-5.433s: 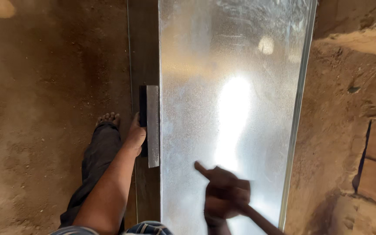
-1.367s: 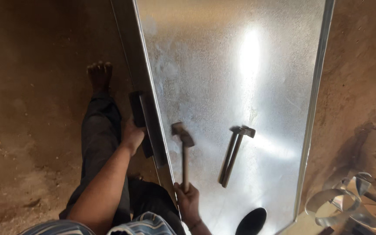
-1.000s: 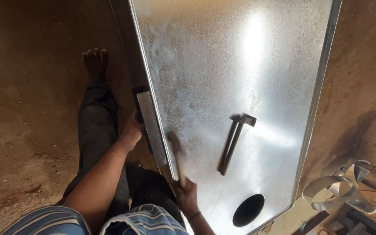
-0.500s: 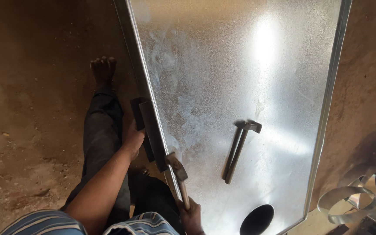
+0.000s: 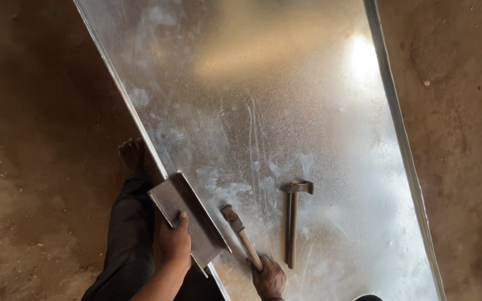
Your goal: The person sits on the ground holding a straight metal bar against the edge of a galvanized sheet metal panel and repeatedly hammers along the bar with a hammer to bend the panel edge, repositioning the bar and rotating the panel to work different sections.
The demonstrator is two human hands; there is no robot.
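Observation:
A large shiny metal sheet (image 5: 285, 100) lies on the dirt floor. My left hand (image 5: 173, 242) grips a short steel angle block (image 5: 188, 214) set against the sheet's left folded edge. My right hand (image 5: 268, 277) is closed on the wooden handle of a hammer (image 5: 240, 229), whose head rests low on the sheet just right of the block. A second all-metal hammer (image 5: 292, 220) lies loose on the sheet, to the right of my right hand.
My bare foot (image 5: 132, 155) and dark trouser leg (image 5: 121, 234) stretch along the sheet's left edge on the dirt floor (image 5: 34, 167). The sheet's right folded edge (image 5: 405, 150) borders more dirt. A dark round hole shows at the sheet's bottom edge.
The angle block has tilted up off the sheet edge so its broad face shows. The hammer head came down to the right of the block. The view moved closer.

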